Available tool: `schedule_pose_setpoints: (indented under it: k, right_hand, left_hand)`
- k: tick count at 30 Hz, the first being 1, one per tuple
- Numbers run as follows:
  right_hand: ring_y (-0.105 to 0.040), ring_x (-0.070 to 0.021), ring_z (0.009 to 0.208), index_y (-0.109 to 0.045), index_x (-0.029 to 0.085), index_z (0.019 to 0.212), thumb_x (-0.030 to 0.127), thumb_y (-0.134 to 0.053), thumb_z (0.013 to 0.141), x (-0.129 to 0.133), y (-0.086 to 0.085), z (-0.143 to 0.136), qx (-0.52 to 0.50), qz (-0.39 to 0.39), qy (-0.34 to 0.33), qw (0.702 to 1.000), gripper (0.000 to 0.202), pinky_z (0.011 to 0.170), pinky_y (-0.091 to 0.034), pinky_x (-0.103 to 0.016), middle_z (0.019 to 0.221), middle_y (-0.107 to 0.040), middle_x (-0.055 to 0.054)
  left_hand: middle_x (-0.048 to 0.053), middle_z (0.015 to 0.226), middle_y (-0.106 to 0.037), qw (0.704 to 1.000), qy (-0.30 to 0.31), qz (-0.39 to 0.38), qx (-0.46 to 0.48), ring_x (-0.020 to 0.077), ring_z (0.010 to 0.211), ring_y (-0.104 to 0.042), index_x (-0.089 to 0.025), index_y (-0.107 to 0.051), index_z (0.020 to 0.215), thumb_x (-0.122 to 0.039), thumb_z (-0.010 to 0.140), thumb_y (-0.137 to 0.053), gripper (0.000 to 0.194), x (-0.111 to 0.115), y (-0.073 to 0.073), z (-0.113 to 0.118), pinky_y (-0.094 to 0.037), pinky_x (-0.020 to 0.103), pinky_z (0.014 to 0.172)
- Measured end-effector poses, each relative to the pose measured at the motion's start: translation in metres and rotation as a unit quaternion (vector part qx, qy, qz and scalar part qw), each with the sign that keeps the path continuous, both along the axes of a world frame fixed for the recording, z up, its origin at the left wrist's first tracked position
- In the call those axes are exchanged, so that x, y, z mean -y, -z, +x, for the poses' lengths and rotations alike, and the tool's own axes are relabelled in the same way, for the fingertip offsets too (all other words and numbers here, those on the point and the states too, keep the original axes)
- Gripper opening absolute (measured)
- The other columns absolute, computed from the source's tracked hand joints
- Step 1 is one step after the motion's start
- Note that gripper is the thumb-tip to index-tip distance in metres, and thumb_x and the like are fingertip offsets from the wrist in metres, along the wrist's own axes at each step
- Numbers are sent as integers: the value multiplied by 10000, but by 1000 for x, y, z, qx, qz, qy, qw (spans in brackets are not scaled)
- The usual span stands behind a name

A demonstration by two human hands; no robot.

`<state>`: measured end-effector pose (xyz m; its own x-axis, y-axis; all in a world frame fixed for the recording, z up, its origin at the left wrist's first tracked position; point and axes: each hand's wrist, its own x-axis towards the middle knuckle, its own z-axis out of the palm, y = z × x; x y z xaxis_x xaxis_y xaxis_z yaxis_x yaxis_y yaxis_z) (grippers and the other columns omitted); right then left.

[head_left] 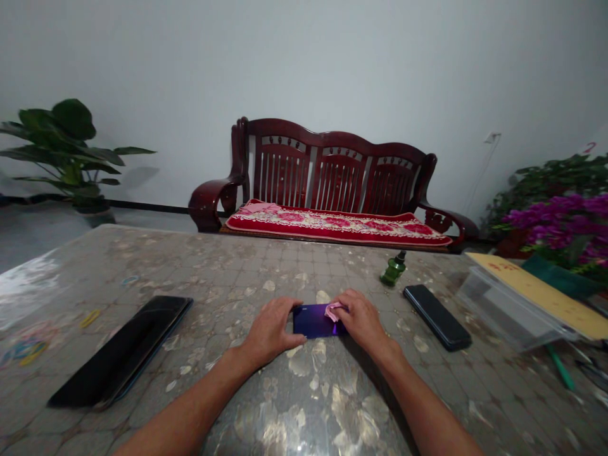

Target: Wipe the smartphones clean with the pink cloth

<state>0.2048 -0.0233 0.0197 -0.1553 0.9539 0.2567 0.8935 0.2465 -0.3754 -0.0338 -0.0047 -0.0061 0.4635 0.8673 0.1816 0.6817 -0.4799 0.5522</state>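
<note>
A purple-blue phone (311, 322) lies flat on the patterned table (228, 266), its long side running left to right. My left hand (275, 324) grips the phone's left end, with fingers at the upper edge and the thumb at the lower edge. Over the right part of the phone, my right hand (360, 316) pinches a small pink cloth (334, 311) that rests against its surface. The hand hides the phone's right end.
A black tablet (123, 351) and rubber bands (89, 318) lie left. Rightward are a green bottle (394, 269), a dark phone-like device (437, 316) and a clear plastic box (503, 307) with a yellow board (546, 294) on top. A wooden bench (332, 171) stands beyond the table.
</note>
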Motion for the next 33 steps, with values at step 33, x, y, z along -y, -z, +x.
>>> schedule_pose_setpoints:
  k: [33]
  right_hand:
    - [-578, -189, 893, -674, 207, 1025, 129, -529, 987, 20, 22, -21, 70, 143, -150, 976, 169, 804, -425, -283, 934, -666, -44]
  left_hand:
    - [123, 1243, -665, 999, -18, -7, 38, 333, 1146, -612, -183, -493, 1407, -247, 608, -844, 874, -1, 4, 0, -466, 479, 1019]
